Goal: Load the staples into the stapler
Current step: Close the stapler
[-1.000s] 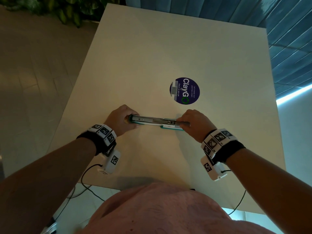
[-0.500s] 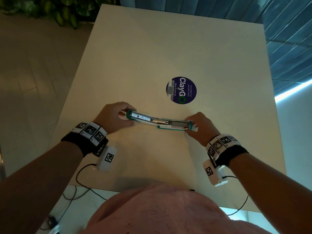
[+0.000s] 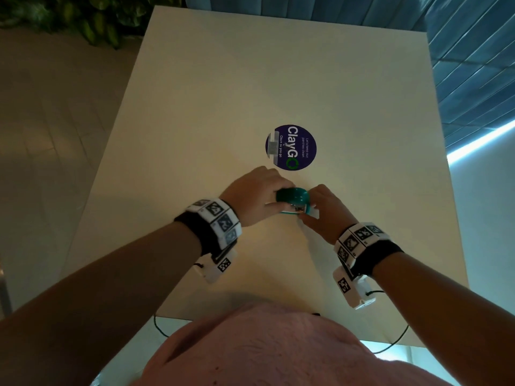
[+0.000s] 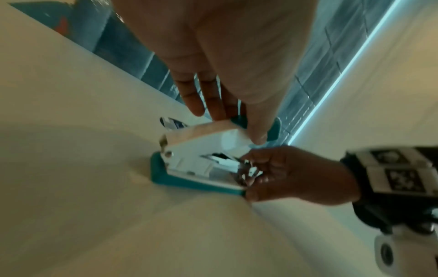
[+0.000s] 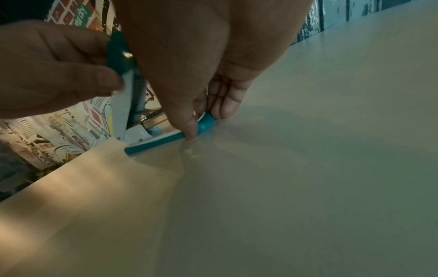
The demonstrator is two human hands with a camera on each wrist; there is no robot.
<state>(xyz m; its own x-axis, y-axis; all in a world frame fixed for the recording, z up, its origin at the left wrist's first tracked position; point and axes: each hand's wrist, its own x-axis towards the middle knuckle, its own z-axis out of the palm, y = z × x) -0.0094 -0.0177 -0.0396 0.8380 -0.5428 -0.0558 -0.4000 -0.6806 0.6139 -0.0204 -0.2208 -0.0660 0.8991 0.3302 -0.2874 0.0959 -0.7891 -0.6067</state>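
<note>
A: Nearest us we see a pink shirt [image 3: 250,349], then both forearms with tag-covered wristbands [image 3: 220,221] reaching over the cream table [image 3: 195,107]

B: Beyond them, we find the teal stapler [image 3: 292,201] on the table between the two hands, close to the near half of the top. Its base lies flat and its cover is swung up on the hinge, standing steeply

A: Our left hand [image 3: 250,199] grips that raised cover: in the right wrist view the thumb and fingers [image 5: 104,78] pinch its teal-and-white edge

B: And our right hand [image 3: 320,215] holds the front end of the base, thumb [image 5: 189,129] on one side and fingertips curled round the rounded teal tip, pressing it to the table. In the left wrist view the metal staple channel [image 4: 222,161] shows between cover and base; whether staples sit in it we cannot tell

A: Just past the hands lies a round purple ClayGo sticker [image 3: 291,147], and farthest off a leafy plant [image 3: 92,20] by the table's far left corner
</note>
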